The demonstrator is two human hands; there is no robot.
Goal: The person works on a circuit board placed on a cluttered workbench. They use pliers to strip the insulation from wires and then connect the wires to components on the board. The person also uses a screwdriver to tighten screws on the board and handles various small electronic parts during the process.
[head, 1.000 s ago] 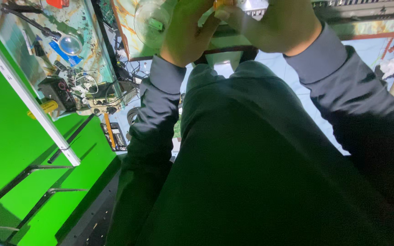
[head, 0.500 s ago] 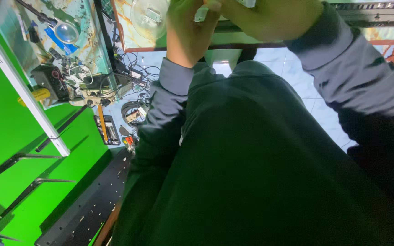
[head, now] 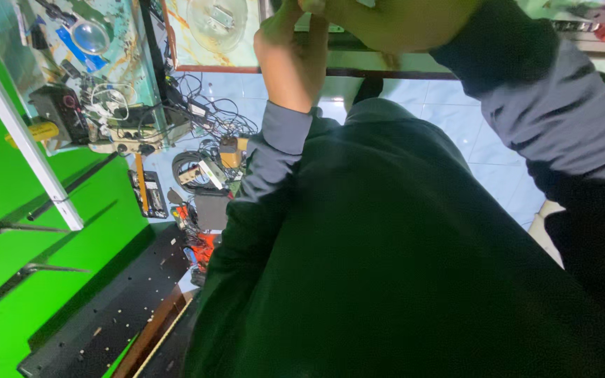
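Your dark jacket (head: 400, 266) fills most of the view, from the middle down to the bottom right, and both grey sleeves come out of it toward the top edge. On the left stands a bright green wall (head: 15, 280) with a white bar (head: 22, 133) that crosses it at a slant, and under it lies a black perforated board (head: 106, 315). Between the wall and your body, a heap of cables and small tools (head: 190, 175) covers the pale tiled floor (head: 498, 168). Your right hand (head: 393, 21) is at the top edge, large and blurred, and it touches your left hand (head: 292, 59), which is raised just beside it with the fingers curled inward. The 2 hands meet in front of the edge of a worktable (head: 386, 70). What they hold is cut off by the frame, so you cannot tell from this view if the fingers pinch something or only press together. Near the left hand, on a stained tabletop, lies a round clear dish (head: 216, 21) with a small metal part inside.
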